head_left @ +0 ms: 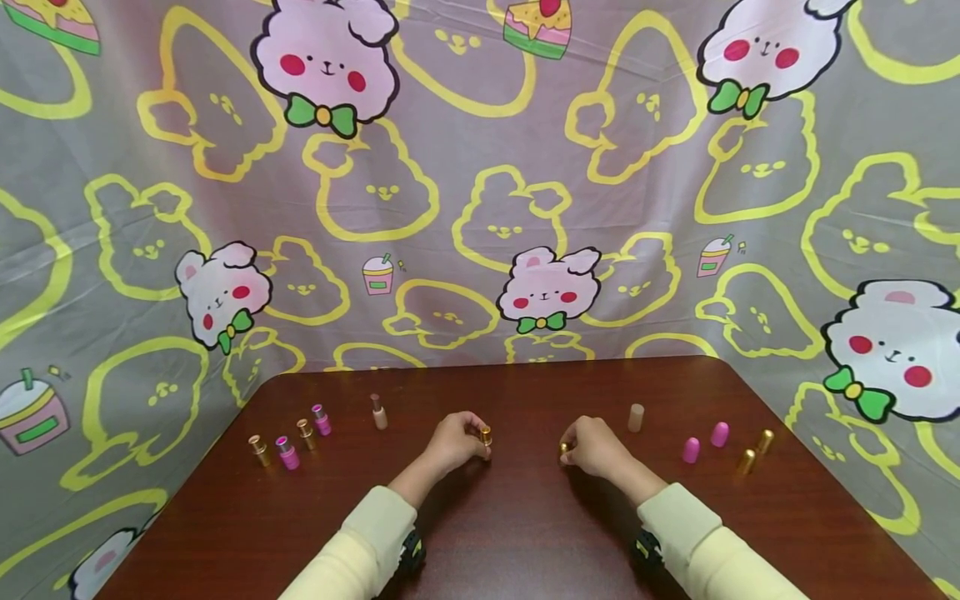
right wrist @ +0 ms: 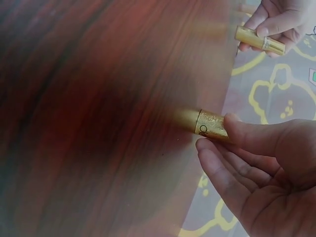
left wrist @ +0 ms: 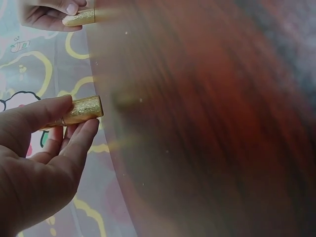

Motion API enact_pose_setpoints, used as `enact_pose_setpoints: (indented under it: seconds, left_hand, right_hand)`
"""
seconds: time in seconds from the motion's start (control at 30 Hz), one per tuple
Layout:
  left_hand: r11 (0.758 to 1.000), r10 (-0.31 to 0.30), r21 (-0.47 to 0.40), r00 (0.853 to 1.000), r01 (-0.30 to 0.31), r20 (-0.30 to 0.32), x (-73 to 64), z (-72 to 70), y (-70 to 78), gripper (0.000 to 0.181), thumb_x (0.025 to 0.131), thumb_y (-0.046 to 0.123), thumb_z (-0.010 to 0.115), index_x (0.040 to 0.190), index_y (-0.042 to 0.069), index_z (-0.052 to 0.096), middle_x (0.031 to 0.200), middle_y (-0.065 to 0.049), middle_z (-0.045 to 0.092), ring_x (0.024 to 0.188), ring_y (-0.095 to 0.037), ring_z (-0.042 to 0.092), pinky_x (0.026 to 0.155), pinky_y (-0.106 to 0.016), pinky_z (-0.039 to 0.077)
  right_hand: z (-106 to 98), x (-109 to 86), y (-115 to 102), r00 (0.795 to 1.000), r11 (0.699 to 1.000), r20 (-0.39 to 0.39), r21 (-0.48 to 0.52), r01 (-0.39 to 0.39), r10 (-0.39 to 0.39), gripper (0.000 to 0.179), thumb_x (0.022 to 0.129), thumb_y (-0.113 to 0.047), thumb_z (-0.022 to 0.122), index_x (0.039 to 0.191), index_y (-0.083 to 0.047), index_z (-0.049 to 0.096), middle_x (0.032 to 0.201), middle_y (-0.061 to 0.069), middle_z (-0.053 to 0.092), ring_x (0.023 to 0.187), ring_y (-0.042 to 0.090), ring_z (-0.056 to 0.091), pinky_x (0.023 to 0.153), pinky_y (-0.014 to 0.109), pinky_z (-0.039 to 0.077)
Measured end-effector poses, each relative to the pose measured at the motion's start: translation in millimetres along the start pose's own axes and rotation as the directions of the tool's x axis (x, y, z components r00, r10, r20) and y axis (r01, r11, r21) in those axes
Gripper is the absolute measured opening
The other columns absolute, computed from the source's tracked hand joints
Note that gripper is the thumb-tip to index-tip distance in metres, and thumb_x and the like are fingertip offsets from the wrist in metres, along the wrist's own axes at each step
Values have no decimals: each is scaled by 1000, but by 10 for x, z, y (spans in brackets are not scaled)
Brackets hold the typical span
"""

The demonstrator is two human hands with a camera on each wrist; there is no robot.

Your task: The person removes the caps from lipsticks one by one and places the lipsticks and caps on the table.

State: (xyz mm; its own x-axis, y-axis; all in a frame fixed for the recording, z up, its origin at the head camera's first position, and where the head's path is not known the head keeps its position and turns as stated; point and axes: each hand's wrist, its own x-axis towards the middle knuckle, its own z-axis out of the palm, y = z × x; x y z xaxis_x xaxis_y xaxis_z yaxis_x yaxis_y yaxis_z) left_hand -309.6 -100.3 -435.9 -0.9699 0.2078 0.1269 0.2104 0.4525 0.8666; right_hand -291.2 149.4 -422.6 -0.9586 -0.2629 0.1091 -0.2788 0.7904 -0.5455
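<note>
Between thumb and fingers my left hand (head_left: 456,440) pinches a gold lipstick tube (left wrist: 85,109), upright at the table surface. The tube has a narrower gold collar at its upper part, seen in the right wrist view. To the right, my right hand (head_left: 594,446) pinches a gold lipstick cap (right wrist: 211,124) with dark lettering near its flat end. Its other end looks rounded in the left wrist view. In the head view the fingers hide much of the cap (head_left: 564,448). A gap of bare wood separates the two hands.
Uncapped lipsticks stand at the left: gold (head_left: 259,451), pink (head_left: 288,454), another gold (head_left: 306,434), another pink (head_left: 322,420) and beige (head_left: 379,413). At right stand a beige cap (head_left: 636,417), pink caps (head_left: 691,451) and gold caps (head_left: 746,461). Patterned cloth (head_left: 450,250) hangs behind the brown table (head_left: 517,525).
</note>
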Motion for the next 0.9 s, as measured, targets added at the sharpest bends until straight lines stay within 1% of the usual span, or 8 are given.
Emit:
enact_pose_setpoints:
  seconds: [0.23, 0.37, 0.6, 0.67, 0.77, 0.9]
  left_hand:
    - [1000, -21, 9, 999, 21, 32, -37, 6, -14, 29, 63, -12, 79, 84, 0, 63, 73, -2, 61, 66, -13, 56, 62, -26, 48]
    - [999, -30, 10, 999, 30, 34, -45, 5, -27, 29, 62, -12, 79, 82, 0, 62, 72, -2, 60, 66, -13, 56, 61, -26, 48]
    - [999, -32, 11, 999, 31, 43, -42, -1, -23, 30, 62, -14, 77, 82, 0, 61, 72, -2, 59, 66, -14, 55, 58, -26, 48]
    - [999, -36, 19, 998, 35, 42, -47, -3, -21, 30, 62, -14, 78, 82, 0, 61, 72, -3, 59, 66, -15, 55, 57, -26, 48]
    - [999, -37, 23, 999, 36, 40, -58, -11, -19, 32, 61, -15, 78, 83, 0, 61, 73, -3, 59, 66, -14, 55, 57, -26, 48]
    - [1000, -25, 11, 998, 25, 53, -72, -39, -13, 32, 61, -15, 78, 85, -1, 61, 74, -3, 61, 67, -13, 57, 57, -25, 48]
  right_hand:
    - [12, -9, -2, 1000, 1000, 2, -10, 15, -15, 14, 74, 2, 80, 68, -7, 71, 63, -3, 63, 57, 12, 51, 54, 26, 45]
    - [8, -14, -7, 1000, 1000, 9, -15, 12, -12, 13, 75, 1, 80, 69, -6, 72, 64, -3, 63, 57, 12, 51, 54, 26, 44]
    - [-2, -9, -18, 1000, 999, 11, -31, 13, -12, 16, 76, 2, 79, 67, -8, 69, 60, -4, 60, 55, 12, 49, 52, 25, 43]
    - [-1, -10, -17, 1000, 999, 8, -29, 13, -12, 14, 75, 2, 79, 69, -6, 70, 63, -3, 62, 56, 12, 51, 53, 26, 45]
    - [8, -5, -7, 1000, 1000, 4, -21, 5, -5, 9, 74, 3, 79, 77, -3, 73, 71, 2, 67, 61, 14, 57, 57, 28, 50]
    - [6, 1, 10, 1000, 1000, 15, -4, -17, 17, 17, 74, 4, 80, 89, 3, 74, 81, 8, 71, 69, 17, 64, 62, 32, 55]
